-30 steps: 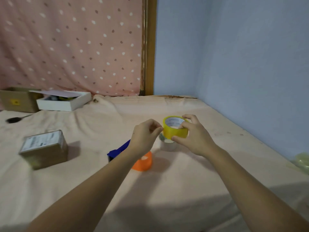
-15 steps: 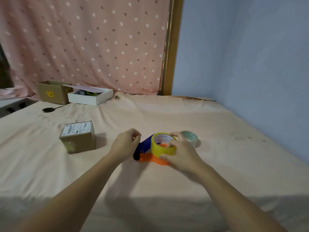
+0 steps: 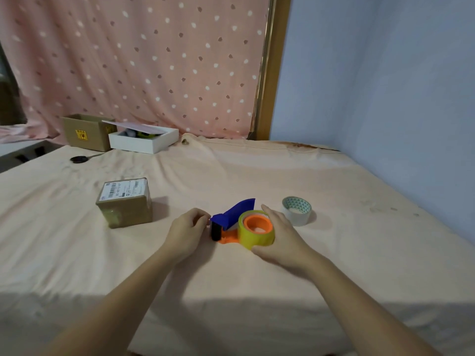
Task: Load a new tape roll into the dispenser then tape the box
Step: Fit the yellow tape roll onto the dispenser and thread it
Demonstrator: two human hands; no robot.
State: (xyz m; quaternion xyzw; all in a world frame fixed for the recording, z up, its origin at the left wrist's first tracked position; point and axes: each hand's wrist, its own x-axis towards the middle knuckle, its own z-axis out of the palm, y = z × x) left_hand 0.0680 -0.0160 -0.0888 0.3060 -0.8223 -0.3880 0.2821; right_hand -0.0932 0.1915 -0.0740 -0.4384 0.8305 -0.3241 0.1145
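Peach bedsheet (image 3: 257, 278): right hand (image 3: 282, 237), fingers wrapped round it, seats the yellow tape roll (image 3: 255, 236) on the dispenser's (image 3: 231, 222) orange hub; left hand (image 3: 186, 232), fingers curled, empty. Threading the tape end likely comes next.

A pink dotted curtain (image 3: 133, 62) hangs beside a blue wall (image 3: 380, 80).
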